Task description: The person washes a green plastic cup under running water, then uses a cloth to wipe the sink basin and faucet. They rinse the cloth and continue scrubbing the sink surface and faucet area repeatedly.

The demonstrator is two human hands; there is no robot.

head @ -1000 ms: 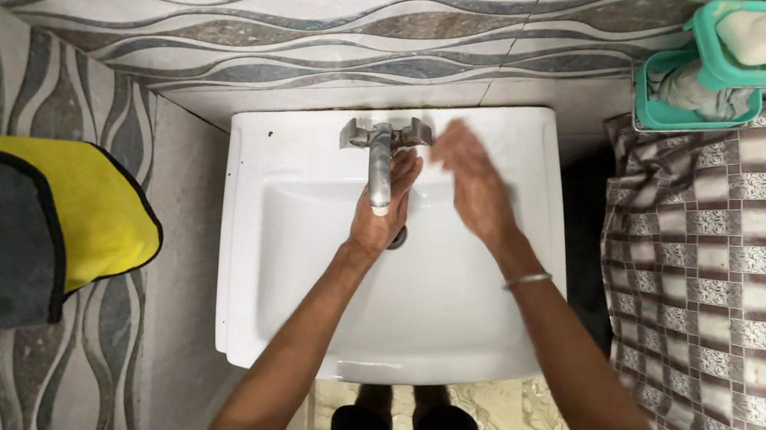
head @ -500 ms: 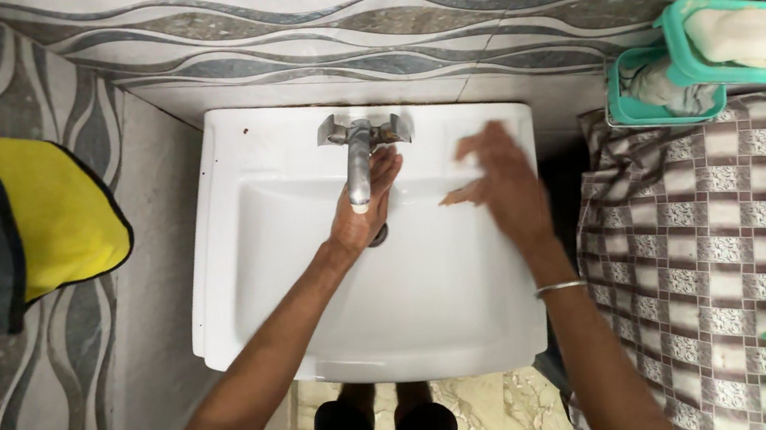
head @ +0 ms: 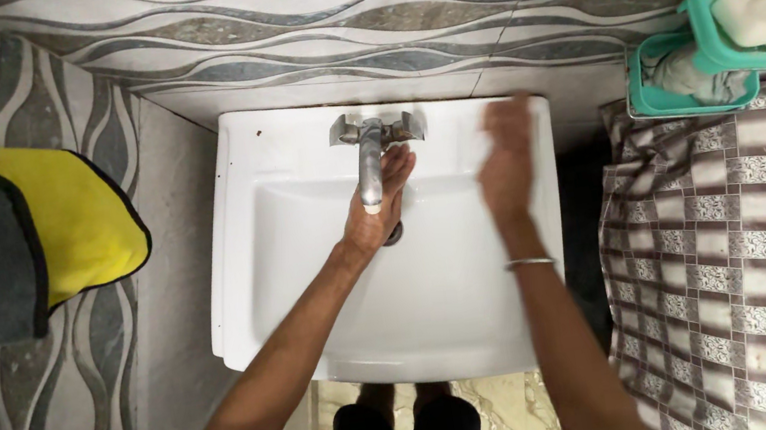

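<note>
Over the white sink point(head: 273, 292), head view: our left hand point(head: 380, 207) lies open and flat under the metal tap point(head: 369, 161), gripping nothing. Our right hand point(head: 507, 164), blurred, open, empty, hovers at the sink's right rim. Rightward: teal soap dish point(head: 760, 27), checked cloth point(head: 713, 257).

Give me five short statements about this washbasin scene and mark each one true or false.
1. The left hand is under the metal tap. True.
2. The right hand grips the tap. False: it is over the right side of the white basin, apart from the tap.
3. A bangle is on the right wrist. True.
4. The soap dish is red. False: it is teal green.
5. A yellow cloth hangs left of the basin. True.
</note>
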